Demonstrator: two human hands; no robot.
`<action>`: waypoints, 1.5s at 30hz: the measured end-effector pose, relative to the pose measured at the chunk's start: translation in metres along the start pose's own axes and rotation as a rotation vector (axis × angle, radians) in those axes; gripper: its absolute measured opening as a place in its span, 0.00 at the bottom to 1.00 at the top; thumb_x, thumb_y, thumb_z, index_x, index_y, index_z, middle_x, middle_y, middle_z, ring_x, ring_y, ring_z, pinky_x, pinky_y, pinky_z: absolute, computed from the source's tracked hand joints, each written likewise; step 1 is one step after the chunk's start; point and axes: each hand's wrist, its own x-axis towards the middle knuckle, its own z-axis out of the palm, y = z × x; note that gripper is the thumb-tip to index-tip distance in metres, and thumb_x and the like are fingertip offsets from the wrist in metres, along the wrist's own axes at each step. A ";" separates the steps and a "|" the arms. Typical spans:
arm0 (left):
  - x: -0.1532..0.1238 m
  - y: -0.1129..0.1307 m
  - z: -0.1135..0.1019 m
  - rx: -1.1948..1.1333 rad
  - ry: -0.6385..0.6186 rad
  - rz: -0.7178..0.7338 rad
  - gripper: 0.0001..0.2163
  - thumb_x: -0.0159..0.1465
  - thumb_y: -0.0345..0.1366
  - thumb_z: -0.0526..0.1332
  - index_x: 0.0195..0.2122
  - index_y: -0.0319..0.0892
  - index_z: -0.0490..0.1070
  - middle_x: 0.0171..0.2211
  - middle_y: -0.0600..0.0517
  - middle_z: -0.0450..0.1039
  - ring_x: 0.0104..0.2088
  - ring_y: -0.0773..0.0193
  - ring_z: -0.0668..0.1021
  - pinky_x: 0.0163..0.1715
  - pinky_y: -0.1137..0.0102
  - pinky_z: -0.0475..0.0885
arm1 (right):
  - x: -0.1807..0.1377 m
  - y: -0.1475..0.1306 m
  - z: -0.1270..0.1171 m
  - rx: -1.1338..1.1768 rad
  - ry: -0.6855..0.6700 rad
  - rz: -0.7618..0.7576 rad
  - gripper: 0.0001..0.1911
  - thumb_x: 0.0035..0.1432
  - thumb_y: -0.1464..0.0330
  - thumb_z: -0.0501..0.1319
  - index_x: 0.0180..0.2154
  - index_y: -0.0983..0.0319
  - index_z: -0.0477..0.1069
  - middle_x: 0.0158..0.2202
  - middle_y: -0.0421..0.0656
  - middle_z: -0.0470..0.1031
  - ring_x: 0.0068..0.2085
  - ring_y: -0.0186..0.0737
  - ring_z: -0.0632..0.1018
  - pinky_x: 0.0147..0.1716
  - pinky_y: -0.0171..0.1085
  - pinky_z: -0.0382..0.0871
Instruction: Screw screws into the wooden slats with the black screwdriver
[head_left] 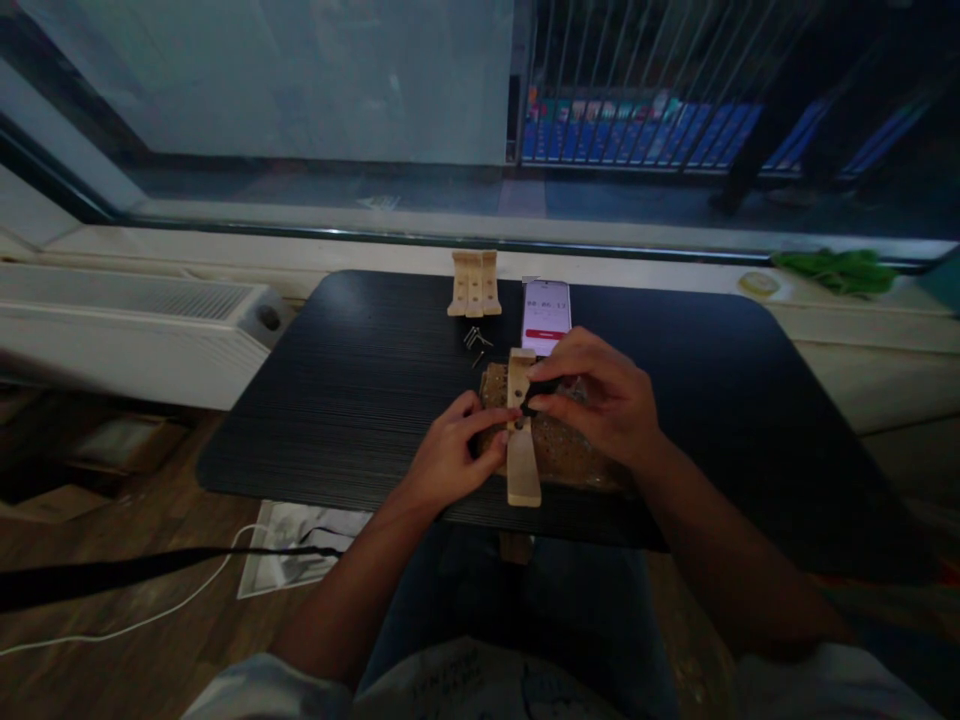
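A light wooden piece [521,470] lies lengthwise on a cork-like board [562,450] near the front edge of the dark table [337,400]. My left hand [450,455] pinches a small screw at the piece's middle, fingers closed. My right hand [600,395] is closed around a small dark tool whose tip points down at that same spot. Both hands touch the wooden piece.
Behind the work lie several loose screws [476,340], a stack of wooden pieces [474,285] and a lit phone [546,315]. A white radiator [127,320] stands left. A black strap [150,568] and white cable [150,620] cross the floor.
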 end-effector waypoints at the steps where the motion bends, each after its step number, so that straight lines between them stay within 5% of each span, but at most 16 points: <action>1: 0.000 0.000 0.000 0.004 0.000 0.003 0.13 0.64 0.34 0.57 0.47 0.42 0.77 0.32 0.52 0.64 0.32 0.64 0.70 0.35 0.68 0.71 | 0.001 0.000 -0.002 0.007 -0.019 -0.012 0.13 0.54 0.70 0.68 0.42 0.54 0.75 0.32 0.38 0.75 0.33 0.35 0.74 0.32 0.37 0.68; 6: 0.001 0.000 0.000 0.024 -0.009 -0.004 0.13 0.64 0.35 0.57 0.46 0.42 0.78 0.31 0.51 0.64 0.32 0.63 0.70 0.33 0.68 0.71 | 0.002 -0.002 -0.011 0.106 -0.177 0.046 0.16 0.60 0.69 0.63 0.50 0.54 0.73 0.44 0.44 0.80 0.42 0.38 0.78 0.34 0.37 0.71; 9: 0.001 0.000 0.001 0.021 -0.009 -0.006 0.13 0.64 0.35 0.57 0.47 0.43 0.77 0.31 0.51 0.64 0.33 0.63 0.71 0.33 0.68 0.71 | 0.001 -0.002 -0.015 0.097 -0.229 0.132 0.17 0.61 0.72 0.61 0.51 0.53 0.73 0.42 0.41 0.81 0.30 0.32 0.76 0.25 0.33 0.67; 17: 0.001 0.001 0.000 0.021 -0.006 -0.017 0.12 0.63 0.33 0.58 0.45 0.43 0.77 0.32 0.52 0.65 0.33 0.63 0.71 0.34 0.68 0.72 | -0.001 0.001 -0.013 0.056 -0.139 0.161 0.16 0.56 0.70 0.66 0.47 0.53 0.76 0.30 0.36 0.78 0.24 0.30 0.66 0.24 0.33 0.62; 27: 0.000 0.000 0.001 0.029 -0.007 0.002 0.13 0.64 0.33 0.58 0.47 0.43 0.77 0.32 0.52 0.64 0.32 0.64 0.71 0.33 0.68 0.72 | -0.005 0.006 -0.004 0.089 -0.010 0.203 0.13 0.51 0.66 0.70 0.41 0.56 0.76 0.30 0.37 0.74 0.26 0.31 0.66 0.25 0.34 0.60; 36: 0.000 0.000 0.000 0.027 -0.007 -0.001 0.13 0.63 0.33 0.57 0.47 0.42 0.77 0.32 0.52 0.64 0.32 0.64 0.71 0.34 0.68 0.71 | -0.003 0.002 0.003 0.105 0.075 0.142 0.17 0.48 0.72 0.72 0.40 0.55 0.73 0.30 0.34 0.69 0.28 0.29 0.68 0.25 0.31 0.62; 45: 0.000 0.000 0.001 0.013 0.000 0.003 0.13 0.64 0.33 0.58 0.46 0.41 0.77 0.32 0.52 0.64 0.32 0.64 0.70 0.34 0.68 0.71 | 0.000 0.001 0.000 0.004 -0.018 0.025 0.14 0.53 0.72 0.68 0.42 0.54 0.74 0.31 0.35 0.73 0.31 0.33 0.72 0.30 0.35 0.65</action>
